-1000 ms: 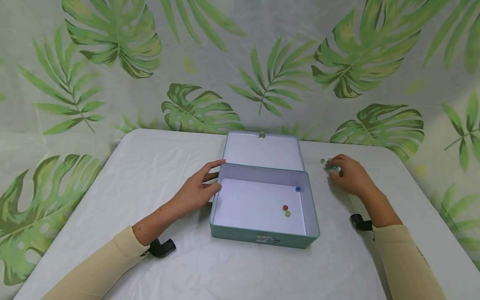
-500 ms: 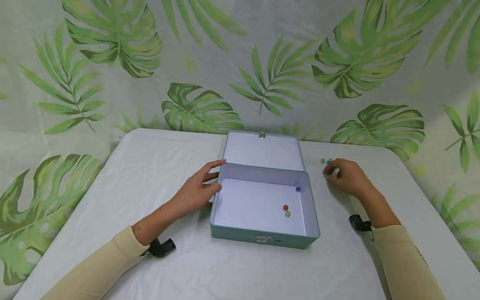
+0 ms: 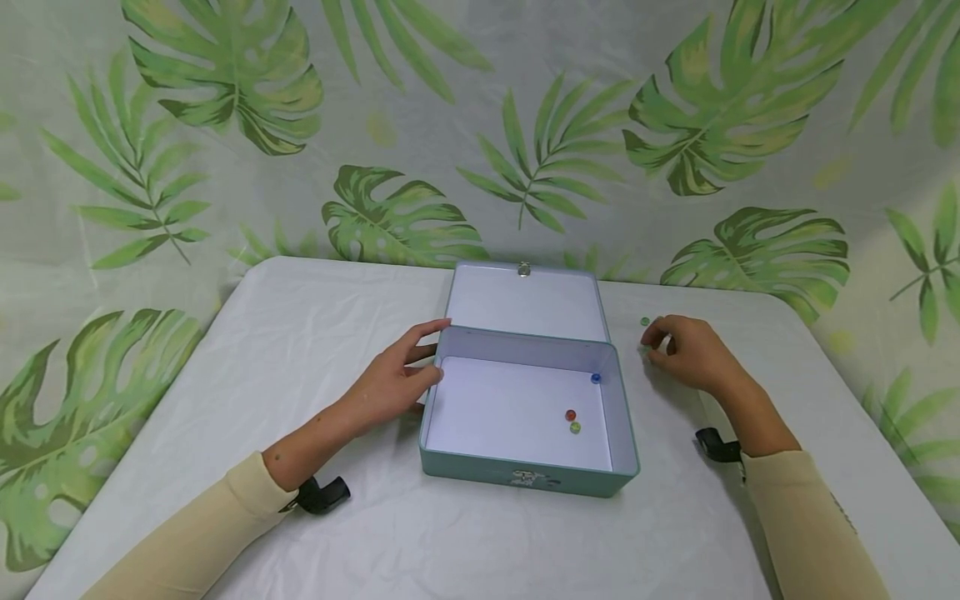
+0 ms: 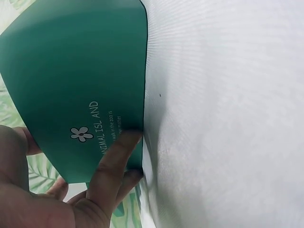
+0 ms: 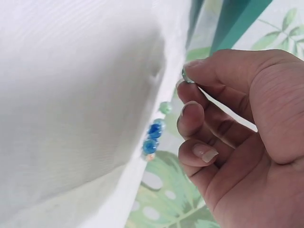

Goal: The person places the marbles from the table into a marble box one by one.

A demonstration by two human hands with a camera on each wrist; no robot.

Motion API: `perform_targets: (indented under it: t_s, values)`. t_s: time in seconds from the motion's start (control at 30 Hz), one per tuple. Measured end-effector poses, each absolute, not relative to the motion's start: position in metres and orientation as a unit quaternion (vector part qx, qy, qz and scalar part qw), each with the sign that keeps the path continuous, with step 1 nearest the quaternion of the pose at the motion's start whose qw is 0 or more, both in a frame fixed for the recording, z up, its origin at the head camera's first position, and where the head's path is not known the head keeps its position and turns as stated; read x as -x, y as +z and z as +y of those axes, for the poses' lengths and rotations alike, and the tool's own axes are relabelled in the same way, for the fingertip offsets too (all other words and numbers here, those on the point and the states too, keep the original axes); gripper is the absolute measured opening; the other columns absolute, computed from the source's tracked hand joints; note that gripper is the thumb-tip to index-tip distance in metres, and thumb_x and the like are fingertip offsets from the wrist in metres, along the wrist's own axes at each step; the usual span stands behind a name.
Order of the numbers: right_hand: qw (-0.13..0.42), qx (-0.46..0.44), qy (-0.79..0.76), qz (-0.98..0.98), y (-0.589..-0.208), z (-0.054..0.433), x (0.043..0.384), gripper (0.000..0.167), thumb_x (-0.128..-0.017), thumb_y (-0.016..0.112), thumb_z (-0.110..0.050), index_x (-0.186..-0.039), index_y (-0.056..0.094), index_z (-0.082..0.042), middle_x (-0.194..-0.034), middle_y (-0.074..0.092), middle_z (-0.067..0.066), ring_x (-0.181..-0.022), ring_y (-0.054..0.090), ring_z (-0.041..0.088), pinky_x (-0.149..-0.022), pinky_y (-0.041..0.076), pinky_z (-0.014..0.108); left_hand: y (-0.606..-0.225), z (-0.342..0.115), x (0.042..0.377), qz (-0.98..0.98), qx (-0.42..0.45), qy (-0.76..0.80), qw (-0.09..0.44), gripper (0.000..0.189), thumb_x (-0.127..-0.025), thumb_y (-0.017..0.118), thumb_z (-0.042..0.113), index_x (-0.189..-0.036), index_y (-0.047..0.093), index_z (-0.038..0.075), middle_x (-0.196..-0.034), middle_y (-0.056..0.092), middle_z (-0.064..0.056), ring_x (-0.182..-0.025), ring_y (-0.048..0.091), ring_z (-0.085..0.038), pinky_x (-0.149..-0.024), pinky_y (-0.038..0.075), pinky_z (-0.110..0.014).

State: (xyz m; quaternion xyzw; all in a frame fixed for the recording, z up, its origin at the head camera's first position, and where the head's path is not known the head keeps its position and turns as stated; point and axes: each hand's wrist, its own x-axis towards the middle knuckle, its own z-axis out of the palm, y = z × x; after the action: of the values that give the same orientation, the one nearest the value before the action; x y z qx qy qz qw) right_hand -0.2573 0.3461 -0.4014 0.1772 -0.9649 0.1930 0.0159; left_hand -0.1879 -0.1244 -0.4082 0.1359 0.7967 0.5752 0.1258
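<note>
Easy to lose that bead point(image 5: 186, 75) from here

Your right hand point(image 3: 690, 353) only has thumb and forefinger tips pinching it, upper middle of the right wrist view, so I'd guess a bit too much squeeze could shoot it across the tabletop point(image 3: 315, 325). A low swing might also scatter the loose beads point(image 5: 151, 145) just left of your fingers there. Your left hand point(image 3: 390, 387), fingers spread against the box point(image 3: 480, 471) mid-frame in the head view, is well apart from it.

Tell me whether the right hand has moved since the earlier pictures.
Yes: in the head view, the right hand has shifted slightly left, closer to the box, which has stayed put.
</note>
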Motion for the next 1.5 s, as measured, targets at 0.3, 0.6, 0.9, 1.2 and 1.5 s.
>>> perform_targets:
  t_s: [0.3,0.6,0.9,1.2,1.5]
  values:
    - [0.032,-0.204,0.207,-0.956,-0.387,0.336,0.249,0.011,-0.092,0.074,-0.002,-0.102,0.076,-0.004,-0.1,0.074,0.01,-0.079,0.06,0.023,-0.069,0.049,0.039,-0.409,-0.125,0.188,0.802,-0.135,0.569,0.123,0.068,-0.102,0.059,0.02,-0.162,0.038,0.043,-0.163,0.046,-0.01,-0.14,0.057,-0.037,-0.082,0.063,-0.05]
    - [0.049,-0.259,0.215,-0.941,-0.364,0.318,0.232,0.014,-0.09,0.077,-0.001,-0.101,0.076,-0.01,-0.098,0.073,0.0,-0.079,0.06,0.016,-0.067,0.05,0.033,-0.408,-0.125,0.189,0.806,-0.145,0.563,0.115,0.068,-0.102,0.06,0.02,-0.163,0.038,0.041,-0.163,0.047,-0.012,-0.14,0.057,-0.038,-0.082,0.063,-0.048]
    - [0.064,-0.308,0.225,-0.922,-0.346,0.295,0.213,0.023,-0.085,0.079,0.005,-0.098,0.075,-0.013,-0.094,0.07,-0.005,-0.075,0.059,0.015,-0.065,0.049,0.028,-0.41,-0.125,0.191,0.806,-0.151,0.561,0.112,0.067,-0.103,0.059,0.019,-0.164,0.038,0.038,-0.163,0.046,-0.015,-0.14,0.057,-0.04,-0.084,0.062,-0.049]
    - [0.058,-0.358,0.227,-0.904,-0.337,0.279,0.2,0.026,-0.083,0.078,0.005,-0.095,0.073,-0.017,-0.091,0.067,-0.007,-0.074,0.056,0.009,-0.064,0.047,0.027,-0.411,-0.126,0.192,0.808,-0.156,0.558,0.109,0.067,-0.103,0.059,0.02,-0.164,0.038,0.038,-0.163,0.046,-0.015,-0.139,0.057,-0.04,-0.082,0.063,-0.046]
    - [0.034,-0.362,0.204,-0.909,-0.336,0.262,0.191,0.025,-0.083,0.081,0.002,-0.095,0.074,-0.019,-0.088,0.061,-0.015,-0.074,0.055,0.008,-0.066,0.048,0.027,-0.411,-0.126,0.191,0.803,-0.149,0.566,0.117,0.067,-0.103,0.06,0.019,-0.163,0.039,0.04,-0.163,0.046,-0.016,-0.141,0.056,-0.041,-0.084,0.063,-0.05]
